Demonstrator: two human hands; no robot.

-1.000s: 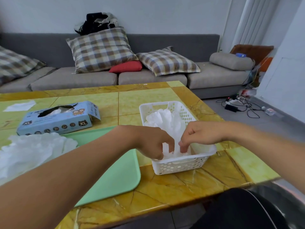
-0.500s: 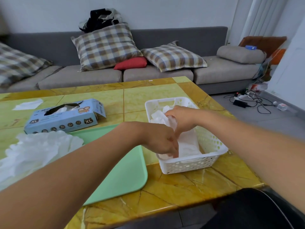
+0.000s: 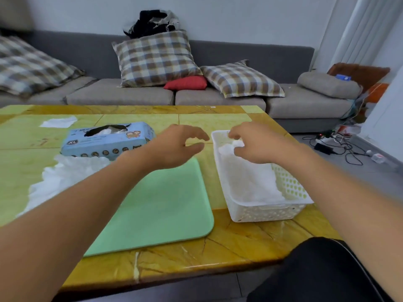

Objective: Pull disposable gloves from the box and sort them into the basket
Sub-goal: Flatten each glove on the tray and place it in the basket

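The left hand [image 3: 174,147] hovers with loosely curled fingers, holding nothing. The glove box [image 3: 106,139] lies just to its left, the white basket [image 3: 268,211] to its right. The right hand [image 3: 253,143] reaches over the basket's far end, fingers curled at the white gloves [image 3: 246,179] piled beneath it; whether it grips them is unclear.

yellow marble-look table [image 3: 229,240], blue glove box [image 3: 106,141], green tray [image 3: 161,203], white basket [image 3: 268,211], loose glove pile [image 3: 63,177], white sheet [image 3: 58,122]
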